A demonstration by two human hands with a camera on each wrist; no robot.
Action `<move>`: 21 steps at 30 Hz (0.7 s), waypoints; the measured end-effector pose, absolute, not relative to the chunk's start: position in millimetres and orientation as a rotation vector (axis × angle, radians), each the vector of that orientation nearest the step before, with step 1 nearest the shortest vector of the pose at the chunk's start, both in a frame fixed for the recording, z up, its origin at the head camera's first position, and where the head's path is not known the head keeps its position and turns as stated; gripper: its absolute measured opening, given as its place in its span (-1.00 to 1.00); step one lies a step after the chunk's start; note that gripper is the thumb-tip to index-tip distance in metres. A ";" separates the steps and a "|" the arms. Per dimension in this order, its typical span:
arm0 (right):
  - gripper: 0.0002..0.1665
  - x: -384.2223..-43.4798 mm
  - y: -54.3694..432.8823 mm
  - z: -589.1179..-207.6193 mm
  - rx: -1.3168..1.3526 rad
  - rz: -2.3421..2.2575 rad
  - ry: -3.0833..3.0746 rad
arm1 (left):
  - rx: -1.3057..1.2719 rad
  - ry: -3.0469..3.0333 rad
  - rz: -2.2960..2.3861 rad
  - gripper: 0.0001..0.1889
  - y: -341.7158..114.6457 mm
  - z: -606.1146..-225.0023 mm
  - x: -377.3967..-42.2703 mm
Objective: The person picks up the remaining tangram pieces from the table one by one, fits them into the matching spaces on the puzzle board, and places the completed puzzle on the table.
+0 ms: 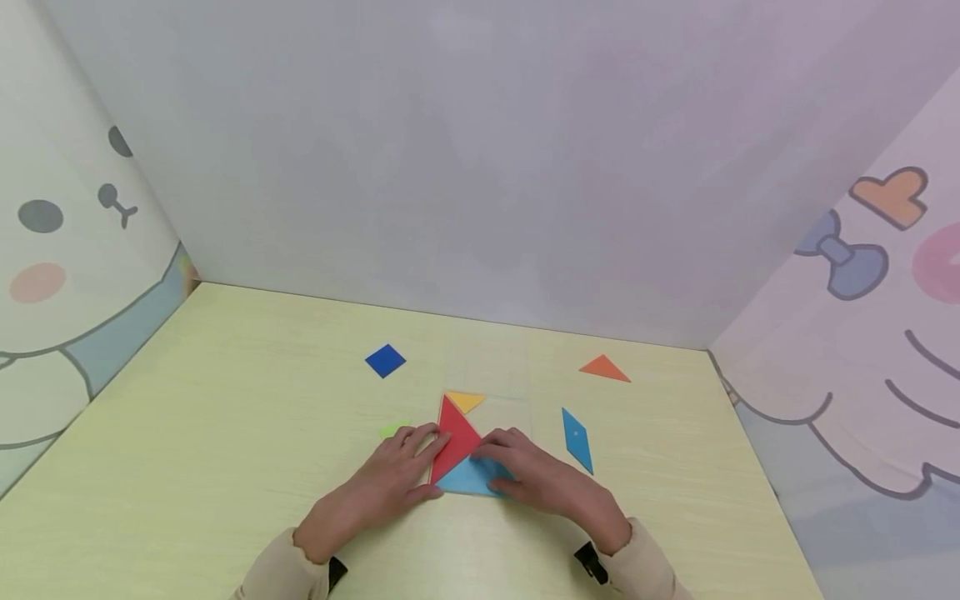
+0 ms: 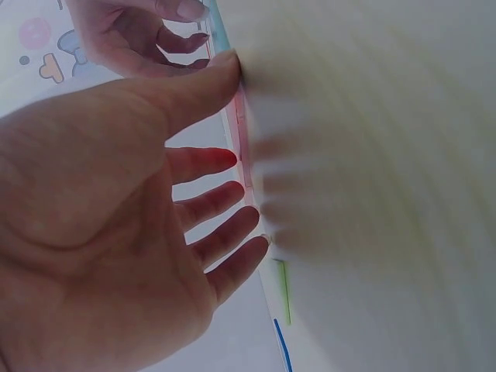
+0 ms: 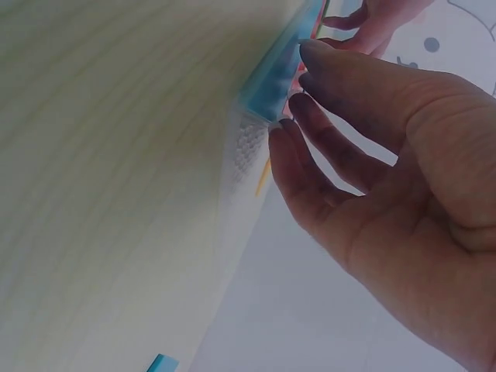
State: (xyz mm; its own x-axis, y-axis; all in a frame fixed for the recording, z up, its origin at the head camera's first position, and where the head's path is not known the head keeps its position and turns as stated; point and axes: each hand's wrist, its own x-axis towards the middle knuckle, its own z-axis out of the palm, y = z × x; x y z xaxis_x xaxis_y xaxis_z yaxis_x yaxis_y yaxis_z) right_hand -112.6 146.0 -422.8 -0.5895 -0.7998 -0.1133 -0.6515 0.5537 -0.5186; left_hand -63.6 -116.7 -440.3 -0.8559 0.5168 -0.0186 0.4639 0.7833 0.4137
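Observation:
My left hand (image 1: 397, 471) rests its fingertips on a red triangle (image 1: 454, 425), with the thumb near its lower corner. In the left wrist view its fingers look extended and spread. My right hand (image 1: 532, 471) touches a light blue triangle (image 1: 467, 477) with bent fingers and thumb set apart, covering part of it. The red and light blue triangles lie side by side on a pale, see-through tray (image 1: 506, 408). A yellow triangle (image 1: 467, 402) sits against the red one's upper corner. Beside the left fingers, a green piece (image 1: 393, 429) is partly hidden.
A dark blue square (image 1: 386, 361) lies at the back left of the wooden table (image 1: 225, 400). To the right are an orange triangle (image 1: 604, 368) and a blue parallelogram (image 1: 577, 440). Walls (image 1: 450, 167) close off the table's back and sides.

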 end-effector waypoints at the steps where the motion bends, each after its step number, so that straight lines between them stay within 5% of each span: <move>1: -0.49 -112.5 146.4 -423.3 -1.195 -0.620 2.458 | 0.783 2.841 0.609 -0.22 -116.6 -440.2 -63.6; 21: -0.53 -109.3 149.5 -429.9 -1.130 -0.693 2.476 | 0.789 2.832 0.610 -0.22 -117.4 -440.5 -64.3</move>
